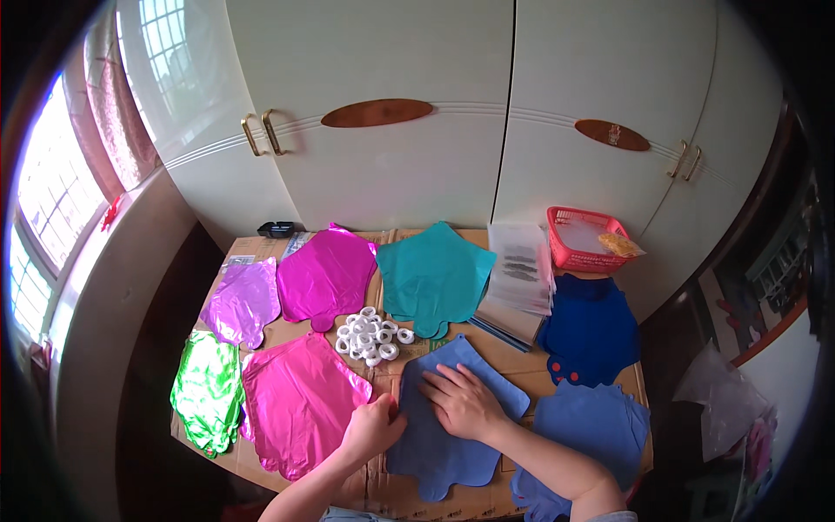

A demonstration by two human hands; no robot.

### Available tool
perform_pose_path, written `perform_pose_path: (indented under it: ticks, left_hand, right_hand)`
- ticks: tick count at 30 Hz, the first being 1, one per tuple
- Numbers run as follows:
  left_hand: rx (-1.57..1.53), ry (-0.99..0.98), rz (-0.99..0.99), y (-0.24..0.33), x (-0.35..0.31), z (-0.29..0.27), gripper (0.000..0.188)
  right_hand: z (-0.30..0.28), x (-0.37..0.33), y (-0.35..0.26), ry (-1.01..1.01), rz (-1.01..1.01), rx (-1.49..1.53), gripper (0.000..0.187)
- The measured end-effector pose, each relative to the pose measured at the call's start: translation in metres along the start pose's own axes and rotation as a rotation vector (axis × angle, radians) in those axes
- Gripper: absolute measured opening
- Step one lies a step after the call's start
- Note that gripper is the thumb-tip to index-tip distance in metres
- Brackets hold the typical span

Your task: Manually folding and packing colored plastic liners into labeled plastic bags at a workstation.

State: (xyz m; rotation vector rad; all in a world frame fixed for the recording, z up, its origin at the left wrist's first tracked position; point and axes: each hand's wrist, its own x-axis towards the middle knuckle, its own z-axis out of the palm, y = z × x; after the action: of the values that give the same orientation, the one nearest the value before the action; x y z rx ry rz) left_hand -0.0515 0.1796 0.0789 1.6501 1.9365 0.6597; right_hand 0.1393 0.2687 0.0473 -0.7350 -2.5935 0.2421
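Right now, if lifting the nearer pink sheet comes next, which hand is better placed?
Probably your left hand: it is curled close to the pink sheet, while your right hand lies spread on the slate-blue sheet, farther away.

Narrow lanes of bare cardboard (513, 370) run between the flat stacks: one at lower centre, between the pink stack (304, 404) and the grey-blue sheet (452, 457), partly taken up by the left hand (376, 426); another right of centre, crossed lower down by the right forearm (557, 465). Mid-frame, a heap of white rings (370, 335) obstructs the way rearward. At upper right stands a red basket (565, 257); white cabinet doors (383, 174) wall off the back.
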Motion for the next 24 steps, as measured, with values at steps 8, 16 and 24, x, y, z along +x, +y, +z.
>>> perform_pose_path:
  ticks: [8,16,24]
  left_hand:
    - [-0.124,0.003,0.264,0.015,0.006,0.015,0.015]
    - [-0.152,0.003,0.303,0.031,0.003,0.024,0.014]
    - [-0.103,0.059,0.388,0.025,0.006,0.036,0.014]
  right_hand:
    - [-0.004,0.001,0.0,-0.01,0.01,0.002,0.044]
    - [0.0,-0.003,0.004,-0.002,0.021,0.022,0.041]
    - [0.012,-0.006,0.016,0.063,0.025,0.054,0.038]
